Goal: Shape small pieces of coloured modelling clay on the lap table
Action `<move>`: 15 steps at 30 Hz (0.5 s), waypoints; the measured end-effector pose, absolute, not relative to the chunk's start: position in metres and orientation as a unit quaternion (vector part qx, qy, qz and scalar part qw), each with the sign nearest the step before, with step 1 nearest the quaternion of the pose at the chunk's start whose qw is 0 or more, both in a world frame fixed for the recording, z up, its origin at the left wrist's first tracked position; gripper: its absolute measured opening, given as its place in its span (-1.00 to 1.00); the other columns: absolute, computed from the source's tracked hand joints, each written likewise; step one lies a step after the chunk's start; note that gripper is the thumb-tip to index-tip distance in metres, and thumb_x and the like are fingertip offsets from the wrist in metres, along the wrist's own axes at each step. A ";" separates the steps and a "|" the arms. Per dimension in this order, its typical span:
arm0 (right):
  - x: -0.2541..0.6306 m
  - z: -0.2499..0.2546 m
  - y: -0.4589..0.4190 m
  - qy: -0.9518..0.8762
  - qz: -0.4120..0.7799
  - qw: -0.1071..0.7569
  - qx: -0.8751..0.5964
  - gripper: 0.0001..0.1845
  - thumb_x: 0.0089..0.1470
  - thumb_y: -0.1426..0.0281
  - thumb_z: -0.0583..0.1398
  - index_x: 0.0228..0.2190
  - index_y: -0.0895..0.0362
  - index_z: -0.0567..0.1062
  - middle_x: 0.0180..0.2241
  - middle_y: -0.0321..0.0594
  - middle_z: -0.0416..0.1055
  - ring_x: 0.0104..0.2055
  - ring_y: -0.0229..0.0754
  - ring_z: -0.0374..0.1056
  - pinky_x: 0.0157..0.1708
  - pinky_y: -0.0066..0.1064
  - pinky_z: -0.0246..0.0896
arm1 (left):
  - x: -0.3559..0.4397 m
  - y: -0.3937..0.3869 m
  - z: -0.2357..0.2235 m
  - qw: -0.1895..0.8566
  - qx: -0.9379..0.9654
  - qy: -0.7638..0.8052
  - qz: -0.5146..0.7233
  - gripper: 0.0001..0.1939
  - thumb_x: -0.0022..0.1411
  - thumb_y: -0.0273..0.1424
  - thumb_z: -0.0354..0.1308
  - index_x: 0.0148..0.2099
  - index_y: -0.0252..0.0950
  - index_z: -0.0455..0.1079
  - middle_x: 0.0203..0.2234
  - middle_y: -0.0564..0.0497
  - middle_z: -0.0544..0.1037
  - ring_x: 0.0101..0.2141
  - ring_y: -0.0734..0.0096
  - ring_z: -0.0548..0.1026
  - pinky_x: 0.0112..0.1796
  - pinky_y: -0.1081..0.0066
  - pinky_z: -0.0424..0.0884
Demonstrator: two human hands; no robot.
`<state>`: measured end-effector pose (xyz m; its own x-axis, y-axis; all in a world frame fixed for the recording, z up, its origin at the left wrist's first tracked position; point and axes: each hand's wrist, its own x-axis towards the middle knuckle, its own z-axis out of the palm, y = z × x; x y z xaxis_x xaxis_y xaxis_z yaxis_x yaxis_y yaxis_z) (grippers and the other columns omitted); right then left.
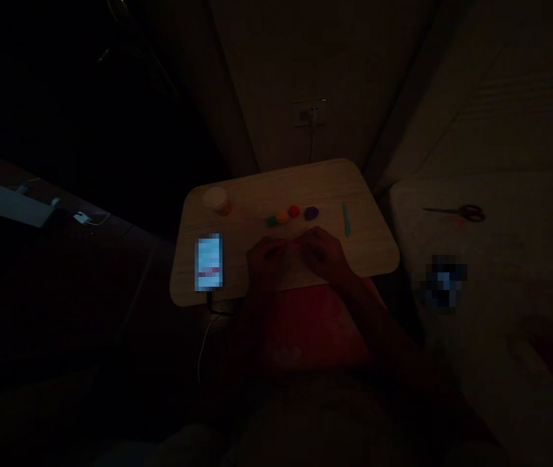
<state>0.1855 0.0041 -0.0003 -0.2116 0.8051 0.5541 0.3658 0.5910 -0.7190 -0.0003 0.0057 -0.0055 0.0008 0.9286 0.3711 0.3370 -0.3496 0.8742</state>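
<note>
In the dim light my left hand [267,254] and my right hand [320,250] are close together above the front of a small wooden table [257,188]. Fingers of both hands are closed in a pinch on a small red piece of modelling clay [296,245], its shape mostly hidden. Just beyond them lies a row of clay lumps: green [271,221], orange [282,218], red [294,211] and purple [311,213]. A teal plastic modelling knife [346,220] rests right of the lumps, apart from my right hand.
A lidded tub [217,200] stands at the back left of the table. Nearer, a lit phone [209,263] has a cable at its lower end. Scissors [468,212] lie on a pale surface to the right. A wall socket [309,113] holds a plug behind the table.
</note>
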 end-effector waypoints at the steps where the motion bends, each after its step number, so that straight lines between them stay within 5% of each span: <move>1: 0.186 -0.001 0.004 -0.746 0.225 0.490 -0.389 -0.78 0.27 0.38 0.14 -0.14 0.02 0.59 -0.20 -0.13 0.47 -0.14 -0.11 0.43 -0.14 -0.24 0.40 | 0.000 0.006 -0.006 0.298 0.638 0.496 0.509 -0.86 0.22 -0.35 0.29 -0.21 -0.27 0.62 -0.28 -0.06 0.65 -0.24 0.33 0.59 -0.14 0.33 0.52; 15: 0.187 -0.004 0.005 -0.752 0.220 0.495 -0.375 -0.77 0.26 0.41 0.16 -0.14 0.05 0.61 -0.21 -0.13 0.49 -0.15 -0.13 0.44 -0.14 -0.28 0.40 | 0.000 0.005 -0.010 0.319 0.624 0.513 0.495 -0.83 0.11 -0.29 0.40 -0.30 -0.28 0.61 -0.38 -0.01 0.66 -0.34 0.35 0.60 -0.26 0.38 0.54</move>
